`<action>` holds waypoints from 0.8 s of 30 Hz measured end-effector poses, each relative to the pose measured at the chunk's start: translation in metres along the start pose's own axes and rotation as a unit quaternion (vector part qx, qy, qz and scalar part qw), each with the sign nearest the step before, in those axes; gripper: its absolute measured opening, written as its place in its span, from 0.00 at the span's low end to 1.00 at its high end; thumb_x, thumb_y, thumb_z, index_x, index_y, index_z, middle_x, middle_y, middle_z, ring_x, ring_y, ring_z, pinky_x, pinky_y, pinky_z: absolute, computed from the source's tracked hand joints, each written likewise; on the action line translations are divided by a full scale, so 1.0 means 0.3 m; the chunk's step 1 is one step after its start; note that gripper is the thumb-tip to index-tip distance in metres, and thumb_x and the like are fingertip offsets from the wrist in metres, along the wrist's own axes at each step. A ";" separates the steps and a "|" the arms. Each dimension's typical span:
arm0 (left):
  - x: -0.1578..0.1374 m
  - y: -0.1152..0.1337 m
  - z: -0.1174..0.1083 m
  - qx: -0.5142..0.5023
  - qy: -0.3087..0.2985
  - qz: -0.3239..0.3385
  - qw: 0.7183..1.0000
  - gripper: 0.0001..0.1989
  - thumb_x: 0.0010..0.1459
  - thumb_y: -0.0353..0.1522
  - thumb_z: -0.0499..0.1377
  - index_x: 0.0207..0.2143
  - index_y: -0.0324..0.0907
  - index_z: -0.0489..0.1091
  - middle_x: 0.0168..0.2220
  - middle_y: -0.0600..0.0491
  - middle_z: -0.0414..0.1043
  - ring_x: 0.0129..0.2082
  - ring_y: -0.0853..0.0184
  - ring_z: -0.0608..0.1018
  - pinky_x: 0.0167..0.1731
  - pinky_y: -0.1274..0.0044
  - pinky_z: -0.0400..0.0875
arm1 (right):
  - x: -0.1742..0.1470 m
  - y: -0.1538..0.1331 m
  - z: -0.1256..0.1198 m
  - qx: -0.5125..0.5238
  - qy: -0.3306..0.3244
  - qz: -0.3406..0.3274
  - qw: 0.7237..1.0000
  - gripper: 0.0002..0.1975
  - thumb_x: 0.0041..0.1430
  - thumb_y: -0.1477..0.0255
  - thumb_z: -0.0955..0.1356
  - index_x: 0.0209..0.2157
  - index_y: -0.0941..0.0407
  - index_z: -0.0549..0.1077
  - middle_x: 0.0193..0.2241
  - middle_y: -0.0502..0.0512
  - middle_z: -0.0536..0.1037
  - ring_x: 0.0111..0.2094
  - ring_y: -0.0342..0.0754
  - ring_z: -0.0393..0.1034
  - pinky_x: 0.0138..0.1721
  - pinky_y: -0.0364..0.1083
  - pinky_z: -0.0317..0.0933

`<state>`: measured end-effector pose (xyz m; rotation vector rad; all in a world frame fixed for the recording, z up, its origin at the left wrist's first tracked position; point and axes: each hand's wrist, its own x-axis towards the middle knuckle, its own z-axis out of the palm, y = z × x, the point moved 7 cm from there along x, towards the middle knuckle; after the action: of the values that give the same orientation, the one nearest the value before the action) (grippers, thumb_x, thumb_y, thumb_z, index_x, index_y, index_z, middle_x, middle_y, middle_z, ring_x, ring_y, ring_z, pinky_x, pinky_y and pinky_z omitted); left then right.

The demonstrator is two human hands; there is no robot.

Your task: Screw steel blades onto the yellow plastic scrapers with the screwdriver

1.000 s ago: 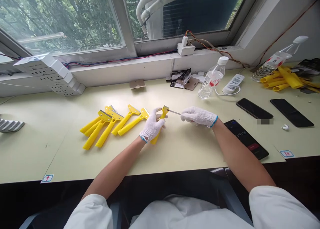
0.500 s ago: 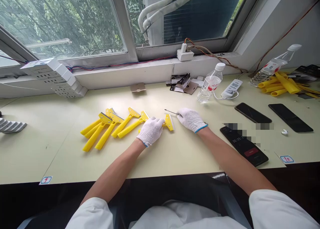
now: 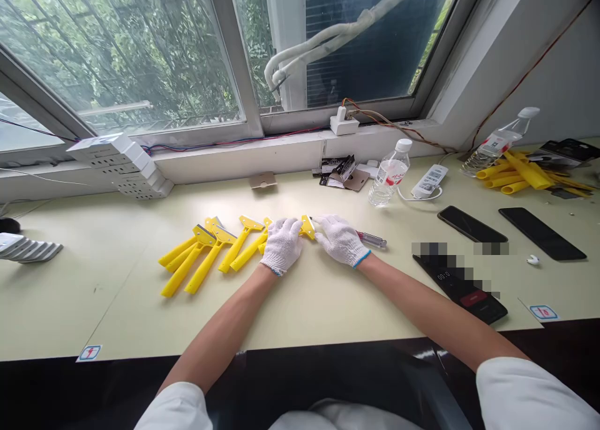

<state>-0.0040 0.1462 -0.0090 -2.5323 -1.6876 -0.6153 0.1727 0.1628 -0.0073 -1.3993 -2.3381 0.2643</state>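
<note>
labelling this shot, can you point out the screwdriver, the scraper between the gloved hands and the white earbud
Screwdriver (image 3: 374,240), head view, on its handle.
Scraper (image 3: 307,227), head view, on its yellow blade end.
White earbud (image 3: 532,260), head view, on its body.

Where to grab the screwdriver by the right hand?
Probably by the screwdriver handle, coming from the right: its butt end points that way and the handle sticks out past the right hand, which hides most of the shaft.
</note>
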 end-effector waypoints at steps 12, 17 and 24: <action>-0.048 0.077 -0.028 -0.024 0.027 0.052 0.998 0.22 0.63 0.29 0.66 0.60 0.50 0.76 0.60 0.45 0.79 0.61 0.48 0.76 0.63 0.54 0.70 | -0.032 -0.043 0.033 0.075 0.018 -0.113 0.991 0.34 0.72 0.62 0.71 0.76 0.51 0.68 0.68 0.65 0.77 0.67 0.64 0.71 0.70 0.64 0.63; -0.043 0.012 -0.174 -0.004 0.029 0.010 1.000 0.22 0.61 0.33 0.67 0.58 0.49 0.78 0.63 0.44 0.79 0.62 0.46 0.77 0.64 0.54 0.68 | -0.043 -0.044 0.057 0.038 -0.006 -0.098 0.994 0.37 0.70 0.62 0.72 0.77 0.55 0.67 0.74 0.66 0.70 0.72 0.66 0.65 0.74 0.64 0.59; -0.183 -0.331 -0.391 0.104 0.059 -0.216 0.969 0.26 0.66 0.44 0.62 0.63 0.44 0.77 0.64 0.38 0.77 0.64 0.42 0.75 0.63 0.55 0.68 | -0.027 -0.039 0.075 0.008 -0.031 -0.080 0.996 0.37 0.70 0.61 0.71 0.76 0.55 0.68 0.74 0.67 0.69 0.73 0.65 0.65 0.75 0.64 0.55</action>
<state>-0.1464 0.1096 0.0619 -1.9591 -2.1444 -0.5584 0.1570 0.1512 -0.0252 -1.2034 -2.4761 0.2831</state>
